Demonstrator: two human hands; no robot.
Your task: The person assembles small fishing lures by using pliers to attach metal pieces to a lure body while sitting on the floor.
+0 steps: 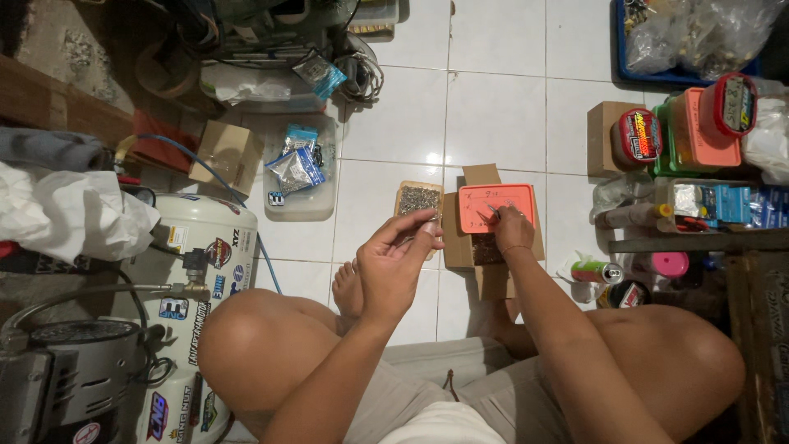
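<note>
I sit cross-legged on a white tiled floor. My left hand [396, 255] is raised over my knee, thumb and fingers pinched together on something too small to make out. My right hand [509, 228] reaches forward and holds a thin pen-like tool, its tip resting on an orange lid [496, 205]. The lid lies on an open cardboard box [468, 243] that holds dark small parts. Left of it stands a small brown box [420, 198] full of tiny grey metal pieces.
An air compressor with a white tank [201, 271] stands at my left. A clear tub of packets [297, 168] sits farther out. Jars, orange-lidded containers [699, 123] and a blue tray of bags [690, 41] crowd the right side. Cables lie at the top.
</note>
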